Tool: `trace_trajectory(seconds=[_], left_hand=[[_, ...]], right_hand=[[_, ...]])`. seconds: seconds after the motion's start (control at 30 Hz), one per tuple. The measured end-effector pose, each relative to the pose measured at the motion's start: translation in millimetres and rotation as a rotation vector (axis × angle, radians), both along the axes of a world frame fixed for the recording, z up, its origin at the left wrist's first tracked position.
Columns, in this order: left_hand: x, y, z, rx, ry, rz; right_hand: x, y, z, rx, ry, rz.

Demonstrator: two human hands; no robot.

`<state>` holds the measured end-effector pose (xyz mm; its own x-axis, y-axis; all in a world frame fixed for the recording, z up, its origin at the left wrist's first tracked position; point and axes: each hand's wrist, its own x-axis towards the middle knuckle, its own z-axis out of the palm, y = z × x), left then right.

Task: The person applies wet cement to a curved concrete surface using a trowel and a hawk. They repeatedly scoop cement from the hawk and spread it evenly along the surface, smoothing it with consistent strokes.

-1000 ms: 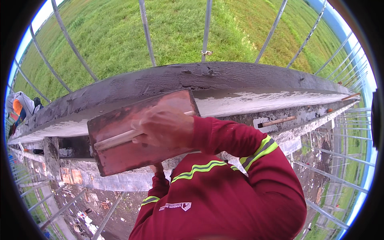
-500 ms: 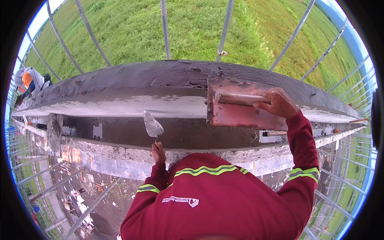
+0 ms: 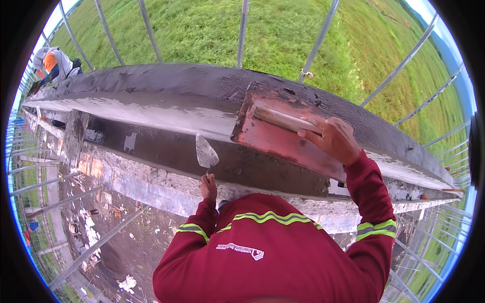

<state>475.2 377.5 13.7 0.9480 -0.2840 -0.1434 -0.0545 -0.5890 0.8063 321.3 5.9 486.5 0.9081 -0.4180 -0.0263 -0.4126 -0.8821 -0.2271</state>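
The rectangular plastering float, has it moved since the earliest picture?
Yes, to the right: the plastering float, in the right hand, is now farther from the concrete divider.

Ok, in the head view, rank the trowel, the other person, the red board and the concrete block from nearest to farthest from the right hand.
1. Red board: held in the right hand.
2. Trowel: left of the board, in the left hand.
3. Concrete block: well to the left.
4. Other person: upper left, near the picture's edge.
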Motion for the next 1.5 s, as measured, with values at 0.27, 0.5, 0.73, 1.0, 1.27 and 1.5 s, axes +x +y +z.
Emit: trace_trajectory(seconds=[0.27,0.5,0.73,1.0,1.27,1.5], left_hand=[[4.9,1.5,7.4,-0.033,0.065,0.031],[7.6,9.6,3.5,-0.081,0.117,0.098],[13.6,24.2,-41.7,-0.172,-0.042,0.189],[1.1,29.1,-23.4,0.021,0.05,0.13],[5.9,22.0,-4.6,0.029,0.247,0.142],[3.9,17.6,22.6,0.07,0.113,0.122]], right_hand=[[98.1,34.4,-0.1,0.183,-0.13,0.12],[234.3,78.4,-15.5,0.136,-0.247,0.381],[212.8,-1.3,49.3,0.019,-0.381,0.522],[79.3,-161.3,45.5,-0.065,-0.231,0.216],[37.0,-188.5,15.0,0.029,-0.057,0.272],[26.1,-202.1,12.7,0.007,-0.152,0.239]])
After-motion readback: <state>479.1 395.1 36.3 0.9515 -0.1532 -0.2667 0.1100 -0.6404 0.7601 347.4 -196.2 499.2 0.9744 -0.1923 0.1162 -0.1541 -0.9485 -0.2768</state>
